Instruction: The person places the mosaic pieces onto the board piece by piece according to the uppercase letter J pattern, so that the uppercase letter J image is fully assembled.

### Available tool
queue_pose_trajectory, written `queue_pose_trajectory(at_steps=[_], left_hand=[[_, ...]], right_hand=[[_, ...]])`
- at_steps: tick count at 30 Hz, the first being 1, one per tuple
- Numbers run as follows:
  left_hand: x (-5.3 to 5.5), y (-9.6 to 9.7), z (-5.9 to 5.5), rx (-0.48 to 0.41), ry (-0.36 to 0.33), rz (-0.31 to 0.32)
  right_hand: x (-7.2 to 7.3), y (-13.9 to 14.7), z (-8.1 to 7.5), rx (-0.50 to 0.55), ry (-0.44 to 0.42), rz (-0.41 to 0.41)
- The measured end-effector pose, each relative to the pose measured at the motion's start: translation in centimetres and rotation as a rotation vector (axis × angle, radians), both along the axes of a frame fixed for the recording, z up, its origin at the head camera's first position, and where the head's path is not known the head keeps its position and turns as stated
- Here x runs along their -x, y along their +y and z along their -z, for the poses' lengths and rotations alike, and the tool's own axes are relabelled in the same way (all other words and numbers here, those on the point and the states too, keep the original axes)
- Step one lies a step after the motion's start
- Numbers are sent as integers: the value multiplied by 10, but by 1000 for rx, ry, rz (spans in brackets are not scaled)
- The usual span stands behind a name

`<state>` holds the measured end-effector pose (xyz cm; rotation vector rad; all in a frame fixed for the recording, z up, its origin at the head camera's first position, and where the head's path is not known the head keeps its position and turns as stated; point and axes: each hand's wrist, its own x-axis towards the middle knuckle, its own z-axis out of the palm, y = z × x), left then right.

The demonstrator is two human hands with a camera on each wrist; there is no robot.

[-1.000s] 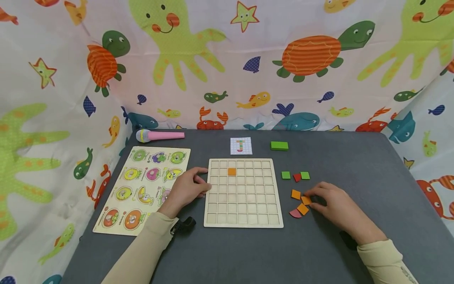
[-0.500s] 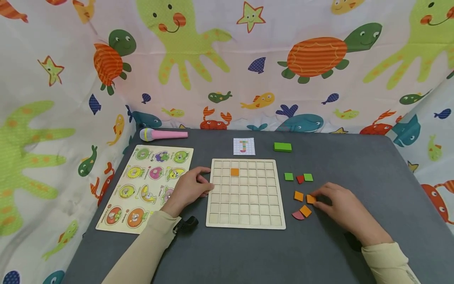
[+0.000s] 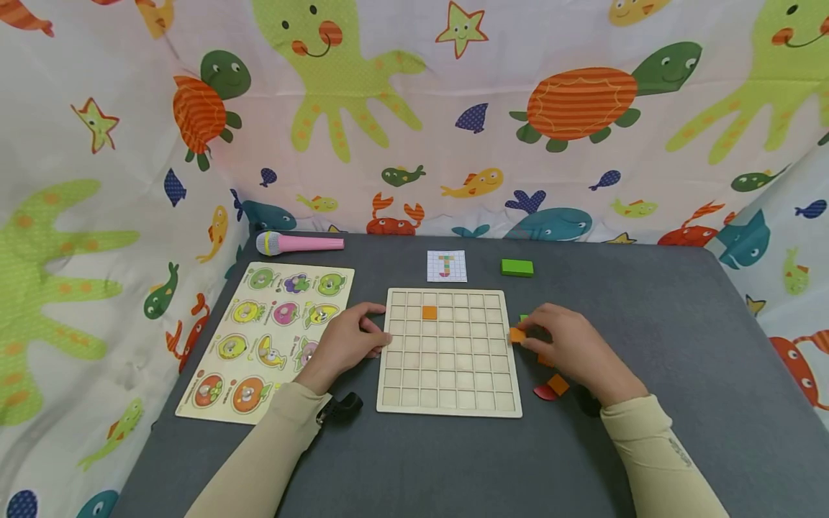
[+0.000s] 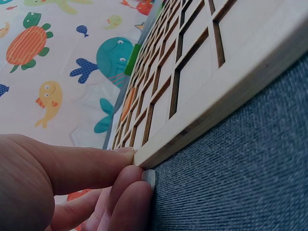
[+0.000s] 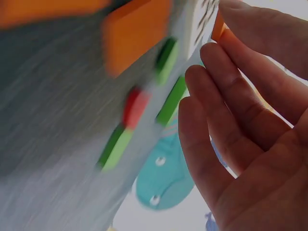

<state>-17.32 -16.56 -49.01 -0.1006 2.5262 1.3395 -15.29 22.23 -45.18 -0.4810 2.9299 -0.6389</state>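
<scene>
My left hand (image 3: 346,338) holds the left edge of a pale wooden grid board (image 3: 447,414). In the left wrist view one fingertip (image 4: 126,153) is on the rim and curled fingers lie against its side. An orange square tile (image 3: 429,313) sits in an upper cell of the board. Between thumb and forefinger, my right hand (image 3: 576,352) pinches another orange square tile (image 3: 517,335), at the board's right edge. The right wrist view shows this orange tile (image 5: 218,26) at the fingertips, partly hidden. Its other fingers are spread.
Right of the board lie a pink curved piece (image 3: 545,392), an orange tile (image 3: 558,385), a red piece (image 5: 135,107) and green tiles (image 5: 115,147), some hidden by the hand. Behind are a pattern card (image 3: 447,266), green block (image 3: 517,267) and pink microphone (image 3: 304,244). A fruit puzzle board (image 3: 236,374) lies left.
My right hand has lifted an orange tile from the loose pieces and carried it left to the board's right edge. My left hand stays at the board.
</scene>
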Motion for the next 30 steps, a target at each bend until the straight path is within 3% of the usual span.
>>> queue_pose_trajectory(at_steps=[9,15,30], left_hand=[[-2,0,-2,-7,-3,1],[-5,2,-1,-17,1,2],[-1,1,-2,-18,11,-11]], right_hand=[[29,-53,0,26,-37,-11],[43,-73,8,19,-34,-30],[54,-89,11,5,-15,-4]])
